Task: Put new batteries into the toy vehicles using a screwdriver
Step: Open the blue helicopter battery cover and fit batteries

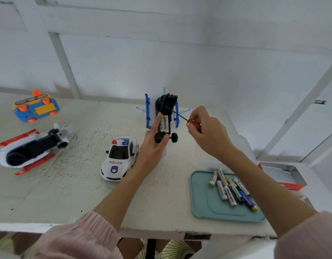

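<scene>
A blue and black toy helicopter (168, 103) lies belly-up at the table's middle back, its battery bay uncovered with two white batteries (164, 124) inside. My left hand (152, 144) holds the toy's near end, a finger lying on the batteries. To the right, my right hand (206, 131) pinches the red handle of a screwdriver (180, 115), and its dark shaft points left toward the toy's far part. Several loose batteries (230, 187) lie on a teal tray (204, 199).
A white police car (120, 158) stands left of my left hand. At the left lie an upturned red and white helicopter (28, 150) and an upturned blue and orange vehicle (36, 108). A red tin (284, 174) sits at the right edge.
</scene>
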`<state>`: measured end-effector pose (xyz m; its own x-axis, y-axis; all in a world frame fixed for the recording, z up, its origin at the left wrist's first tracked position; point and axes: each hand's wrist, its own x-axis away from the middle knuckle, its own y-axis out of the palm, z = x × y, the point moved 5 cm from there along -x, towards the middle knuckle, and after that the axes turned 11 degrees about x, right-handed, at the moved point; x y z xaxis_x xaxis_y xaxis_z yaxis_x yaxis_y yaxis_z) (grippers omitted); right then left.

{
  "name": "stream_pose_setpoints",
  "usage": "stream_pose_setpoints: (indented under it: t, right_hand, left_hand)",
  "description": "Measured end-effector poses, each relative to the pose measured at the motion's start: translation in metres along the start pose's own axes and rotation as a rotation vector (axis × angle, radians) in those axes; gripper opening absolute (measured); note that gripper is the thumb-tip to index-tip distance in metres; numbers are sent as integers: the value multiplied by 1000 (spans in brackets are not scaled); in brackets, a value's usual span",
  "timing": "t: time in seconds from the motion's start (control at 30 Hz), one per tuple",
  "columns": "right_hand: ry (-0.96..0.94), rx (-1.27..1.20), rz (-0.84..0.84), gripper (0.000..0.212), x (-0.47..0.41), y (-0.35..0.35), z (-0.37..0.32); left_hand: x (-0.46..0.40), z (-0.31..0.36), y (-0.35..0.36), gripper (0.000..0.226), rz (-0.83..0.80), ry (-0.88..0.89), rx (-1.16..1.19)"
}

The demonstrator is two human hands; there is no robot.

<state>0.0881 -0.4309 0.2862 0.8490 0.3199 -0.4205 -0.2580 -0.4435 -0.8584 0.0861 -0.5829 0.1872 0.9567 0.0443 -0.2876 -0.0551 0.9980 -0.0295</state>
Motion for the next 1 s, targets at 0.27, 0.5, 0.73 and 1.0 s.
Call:
stream_pose_setpoints:
  t: [0.27,0.5,0.73,1.0]
  right_hand:
    - [48,-27,-8,9,17,-10,15]
    - [53,64,-170,9,34,-14,29]
    - [69,82,-186,7,36,-25,39]
    - [23,273,-147,6,43,-26,41]
  left_hand:
    - [2,15,7,60,25,54,-120]
    - [-9,31,14,66,-16,158,-181]
    - [-21,41,26,68,-41,221,-280]
    - [-22,46,46,60,-20,246,-403]
